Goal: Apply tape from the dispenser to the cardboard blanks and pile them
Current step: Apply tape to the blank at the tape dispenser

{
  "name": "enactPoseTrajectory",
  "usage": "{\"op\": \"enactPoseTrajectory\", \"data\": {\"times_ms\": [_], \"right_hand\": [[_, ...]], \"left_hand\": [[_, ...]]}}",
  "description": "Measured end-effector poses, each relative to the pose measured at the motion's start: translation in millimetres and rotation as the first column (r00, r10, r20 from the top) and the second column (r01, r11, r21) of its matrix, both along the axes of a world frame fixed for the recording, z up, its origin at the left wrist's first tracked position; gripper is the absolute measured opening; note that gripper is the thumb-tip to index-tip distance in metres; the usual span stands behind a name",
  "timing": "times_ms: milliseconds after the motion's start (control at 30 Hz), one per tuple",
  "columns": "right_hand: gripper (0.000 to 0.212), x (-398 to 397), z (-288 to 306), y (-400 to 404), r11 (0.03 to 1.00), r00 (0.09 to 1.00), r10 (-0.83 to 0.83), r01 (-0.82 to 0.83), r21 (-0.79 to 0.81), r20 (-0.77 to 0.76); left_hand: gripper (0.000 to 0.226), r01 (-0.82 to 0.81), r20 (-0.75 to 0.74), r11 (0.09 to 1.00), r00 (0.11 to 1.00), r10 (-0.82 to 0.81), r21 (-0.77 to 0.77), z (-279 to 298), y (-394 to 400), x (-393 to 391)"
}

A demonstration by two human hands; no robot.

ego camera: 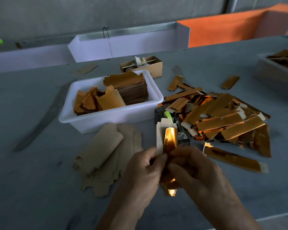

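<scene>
- Nearest the camera, the left hand [142,170] and the right hand [195,170] meet above the bench [32,188] and hold one gold blank [170,138] between them, folded lengthwise, its pale inner side turned left.
- The fingers [161,157] of the left hand pinch the pale flap; the right hand's fingers curl around the gold side lower down. The lower end of the blank shows again under the palms.
- Just left of the hands, a fanned pile of plain blanks [105,156] lies on the bench with the brown side up.
- Directly behind the held blank stands the tape dispenser [171,123] with a green roll, half buried by the heap of gold blanks [223,118] on the right.
- One gold blank [231,159] lies apart, near the right hand.
- Further back, a white tub [110,117] holds more stacked blanks, and behind it sits a small cardboard box [142,64].
- Risk, as I judge it: the fold can spring open if one pinch loosens, so the tape would land crooked or wrinkle.
- The heap leans on the dispenser; reaching for tape may pull loose pieces over the cutter or make the heap slide.
- I cannot tell whether tape is already on this blank.
</scene>
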State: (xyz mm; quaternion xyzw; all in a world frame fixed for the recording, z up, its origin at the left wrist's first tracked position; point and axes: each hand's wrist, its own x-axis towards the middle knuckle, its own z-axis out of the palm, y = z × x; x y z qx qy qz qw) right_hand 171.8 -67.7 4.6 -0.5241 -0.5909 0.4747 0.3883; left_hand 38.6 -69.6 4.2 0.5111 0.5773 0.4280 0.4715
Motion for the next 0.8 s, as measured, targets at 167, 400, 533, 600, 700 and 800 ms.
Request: {"op": "enactPoseTrajectory", "data": {"times_ms": [167, 400, 533, 600, 700, 800], "right_hand": [[0.035, 9, -2, 6, 0.982, 0.986, -0.159, 0.152, -0.114, -0.056], [0.011, 9, -3, 10, 0.952, 0.960, -0.200, 0.142, -0.272, -0.196], [0.008, 7, -4, 13, 0.951, 0.943, -0.240, 0.181, -0.250, -0.230], [0.008, 5, -6, 14, 0.946, 0.934, -0.263, 0.201, -0.254, -0.240], [0.009, 3, -8, 14, 0.938, 0.922, -0.284, 0.210, -0.277, -0.264], [0.008, 0, -6, 14, 0.928, 0.902, -0.312, 0.223, -0.298, -0.297]], "left_hand": [[0.014, 0.200, -0.037, 0.972, 0.978, -0.206, -0.127, 1, -3, -6], [0.008, -0.020, -0.101, 0.999, 0.995, 0.016, -0.045, -1, 0, 6], [0.008, -0.161, -0.183, 0.984, 0.968, 0.173, 0.080, -2, 1, 15], [0.010, -0.192, -0.158, 0.978, 0.966, 0.203, 0.084, -3, 0, 17], [0.014, -0.165, -0.247, 0.963, 0.945, 0.216, 0.212, -6, -3, 21], [0.021, 0.044, -0.597, 0.926, 0.776, 0.204, 0.374, -5, -7, 31]]}}
